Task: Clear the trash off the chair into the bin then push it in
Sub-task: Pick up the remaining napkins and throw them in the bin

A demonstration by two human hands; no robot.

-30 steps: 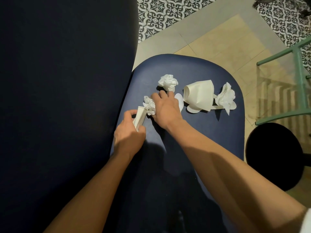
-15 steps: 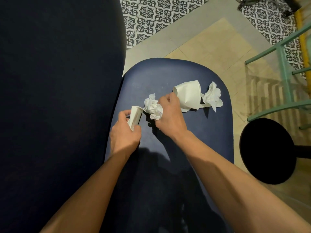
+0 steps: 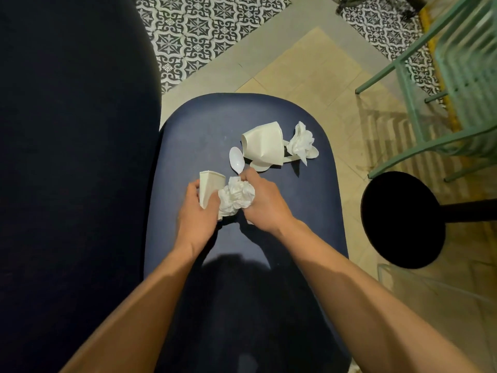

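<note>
On the dark blue chair seat [image 3: 204,130] my left hand [image 3: 195,214] grips a small flattened white paper cup [image 3: 208,188]. My right hand [image 3: 265,203] holds crumpled white tissues [image 3: 236,196] bunched against that cup. A white plastic spoon [image 3: 236,162] lies just beyond my right fingers. Farther back a larger paper cup [image 3: 265,145] lies on its side over a second spoon, with another crumpled tissue [image 3: 302,141] at its right.
The chair's tall dark backrest [image 3: 75,157] fills the left side. A round black bin opening [image 3: 402,219] stands on the floor at the right. Green metal furniture legs [image 3: 419,76] rise at the far right above tan and patterned floor tiles.
My right hand has gathered the tissues and drawn them toward the cup in my left hand. The spoon by the large cup is now uncovered. The view has shifted closer.
</note>
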